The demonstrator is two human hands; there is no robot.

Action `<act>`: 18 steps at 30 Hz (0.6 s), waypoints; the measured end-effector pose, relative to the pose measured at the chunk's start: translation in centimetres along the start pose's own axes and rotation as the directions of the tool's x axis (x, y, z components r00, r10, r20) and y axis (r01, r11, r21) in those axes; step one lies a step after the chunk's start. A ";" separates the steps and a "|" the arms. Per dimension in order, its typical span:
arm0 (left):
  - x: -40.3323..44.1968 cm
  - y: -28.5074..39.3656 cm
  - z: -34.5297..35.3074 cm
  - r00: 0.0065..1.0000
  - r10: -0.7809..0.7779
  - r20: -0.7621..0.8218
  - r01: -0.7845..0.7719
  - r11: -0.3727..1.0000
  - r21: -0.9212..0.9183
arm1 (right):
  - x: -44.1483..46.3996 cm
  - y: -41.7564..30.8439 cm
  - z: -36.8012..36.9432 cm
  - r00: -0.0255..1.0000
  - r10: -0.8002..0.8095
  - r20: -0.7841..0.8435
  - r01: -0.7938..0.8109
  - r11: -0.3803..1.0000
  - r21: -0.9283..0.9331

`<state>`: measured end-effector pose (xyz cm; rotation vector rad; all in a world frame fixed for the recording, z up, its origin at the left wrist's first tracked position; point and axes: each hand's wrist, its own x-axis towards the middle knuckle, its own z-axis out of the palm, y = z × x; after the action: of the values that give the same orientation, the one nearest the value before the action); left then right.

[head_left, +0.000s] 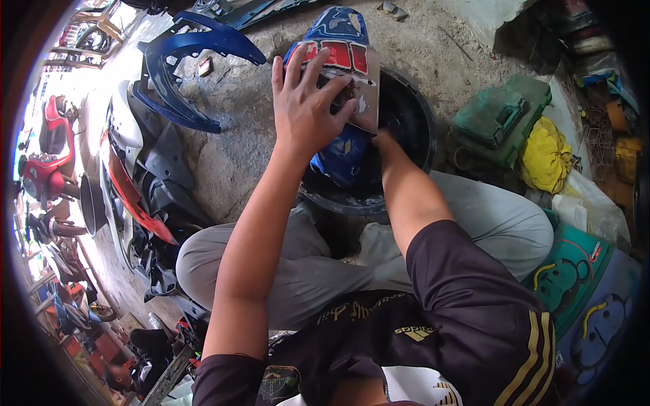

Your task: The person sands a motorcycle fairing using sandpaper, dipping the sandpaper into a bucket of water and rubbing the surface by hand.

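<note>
A blue plastic panel with red patches and worn, pale areas (338,57) leans over a round black basin (423,128). It looks like a piece of motorcycle bodywork. My left hand (308,101) lies across the panel's upper face, its fingers spread and touching the red section. On the other side, my right hand (383,140) reaches to the panel's lower right edge; its fingers are hidden behind the part. Below my left wrist, another blue surface (338,159) shows inside the basin, and I cannot tell whether it belongs to the same panel.
Blue curved fairings (176,54) lie on the concrete at upper left, with red and grey panels (132,196) nearer my knee. To the right are a green tool case (497,115), a yellow bag (545,155) and a teal box (575,267).
</note>
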<state>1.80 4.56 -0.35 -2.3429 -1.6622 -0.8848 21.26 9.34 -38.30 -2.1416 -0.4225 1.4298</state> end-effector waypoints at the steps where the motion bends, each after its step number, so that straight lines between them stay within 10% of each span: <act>1: 0.0 0.0 0.0 1.000 0.003 -0.001 -0.003 1.000 0.000 | 0.5 0.2 -0.2 0.999 -0.021 0.031 0.022 0.999 -0.047; 5: -0.2 -0.1 -0.1 1.000 0.006 -0.005 -0.006 1.000 0.000 | 2.1 1.1 0.2 0.993 -0.095 0.063 0.101 0.991 -0.093; 7: 0.0 0.0 -0.1 1.000 0.008 -0.015 -0.008 1.000 -0.005 | 0.6 1.1 -0.5 0.997 0.024 -0.075 0.004 0.935 0.354; 9: 0.1 0.1 -0.2 1.000 0.004 -0.009 -0.004 1.000 -0.009 | -0.8 0.9 -0.5 0.979 0.145 -0.143 -0.080 0.918 0.387; 18: -0.1 -0.1 0.0 0.999 0.005 -0.042 -0.007 0.999 -0.043 | -8.7 -6.8 -4.6 0.979 0.096 0.180 -0.195 0.704 0.683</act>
<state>1.64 4.49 -0.41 -2.3384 -1.6351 -0.9710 22.28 9.15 -26.33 -1.4773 0.2441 1.5031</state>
